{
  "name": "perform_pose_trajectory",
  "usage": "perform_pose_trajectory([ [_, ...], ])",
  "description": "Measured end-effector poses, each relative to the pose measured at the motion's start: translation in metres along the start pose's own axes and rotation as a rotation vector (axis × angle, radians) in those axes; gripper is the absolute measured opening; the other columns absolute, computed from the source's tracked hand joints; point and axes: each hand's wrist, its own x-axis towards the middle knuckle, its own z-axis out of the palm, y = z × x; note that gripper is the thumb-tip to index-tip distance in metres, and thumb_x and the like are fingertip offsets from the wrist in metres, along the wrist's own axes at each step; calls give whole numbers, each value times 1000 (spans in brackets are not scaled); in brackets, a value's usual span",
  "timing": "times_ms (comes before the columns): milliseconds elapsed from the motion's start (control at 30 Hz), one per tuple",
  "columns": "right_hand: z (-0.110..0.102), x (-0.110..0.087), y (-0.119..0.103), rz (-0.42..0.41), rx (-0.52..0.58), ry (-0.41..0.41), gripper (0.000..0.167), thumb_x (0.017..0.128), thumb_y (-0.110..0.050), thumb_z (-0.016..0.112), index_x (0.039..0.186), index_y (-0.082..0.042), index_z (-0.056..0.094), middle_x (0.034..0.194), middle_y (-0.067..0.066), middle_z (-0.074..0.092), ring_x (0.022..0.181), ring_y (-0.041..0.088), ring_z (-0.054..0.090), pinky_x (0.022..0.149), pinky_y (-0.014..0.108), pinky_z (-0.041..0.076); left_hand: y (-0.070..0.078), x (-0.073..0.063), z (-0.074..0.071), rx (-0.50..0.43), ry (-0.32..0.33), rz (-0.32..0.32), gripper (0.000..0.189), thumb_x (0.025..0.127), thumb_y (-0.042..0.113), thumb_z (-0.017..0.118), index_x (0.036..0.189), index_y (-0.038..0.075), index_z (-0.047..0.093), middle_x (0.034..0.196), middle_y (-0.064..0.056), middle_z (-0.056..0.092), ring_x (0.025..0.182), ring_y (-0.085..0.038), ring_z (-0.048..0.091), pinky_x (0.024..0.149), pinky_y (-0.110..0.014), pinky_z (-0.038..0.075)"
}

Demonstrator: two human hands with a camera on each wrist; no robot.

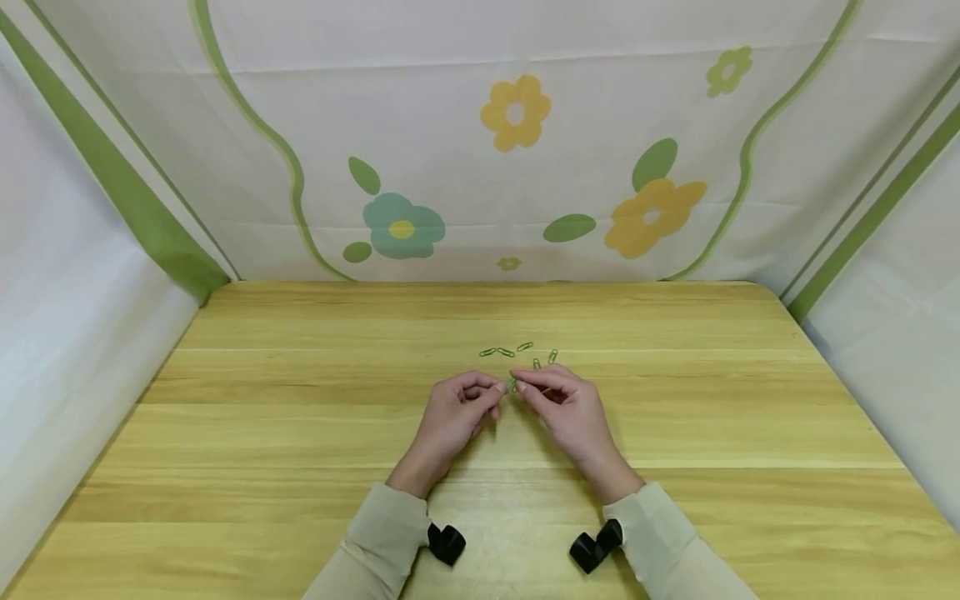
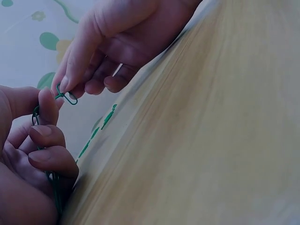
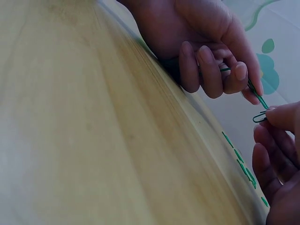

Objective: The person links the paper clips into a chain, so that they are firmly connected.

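Over the middle of the table, my left hand (image 1: 450, 412) and right hand (image 1: 572, 412) meet almost fingertip to fingertip. Between the left thumb and index finger I pinch a green paper clip (image 3: 257, 93). More green clips, seemingly linked in a chain (image 2: 55, 190), run down through the curled fingers of that hand in the left wrist view. With thumb and index finger the right hand pinches another green paper clip (image 3: 259, 117). These two clips touch or overlap; whether they are hooked together I cannot tell. Fingertips hide part of both.
Several loose green paper clips (image 1: 506, 352) lie on the wooden table (image 1: 247, 433) just beyond the hands. A white curtain with printed flowers (image 1: 450, 108) stands behind the table's far edge, and white cloth (image 1: 82, 275) flanks the sides. Each sleeve cuff carries a black wrist device (image 1: 447, 545).
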Motion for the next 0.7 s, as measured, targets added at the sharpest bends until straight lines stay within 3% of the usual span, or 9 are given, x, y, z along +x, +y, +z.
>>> perform_pose_trajectory([
  [367, 1, -1, 0, -8, -72, -12, 16, 100, -11, 78, 114, -15, 83, 109, 7, 78, 87, 10, 65, 76, 20, 55, -1, 0, 0, -9, 21, -4, 18, 104, 20, 74, 109, 4, 78, 75, -1, 70, 53, -9, 41, 48, -19, 33],
  [700, 2, -2, 1, 14, -81, -32, 16, 100, -12, 77, 115, -14, 81, 109, 7, 77, 90, 13, 67, 77, 21, 57, -2, 0, 1, -6, 23, -5, 17, 104, 21, 74, 108, 5, 78, 77, -6, 71, 55, -9, 43, 48, -20, 34],
])
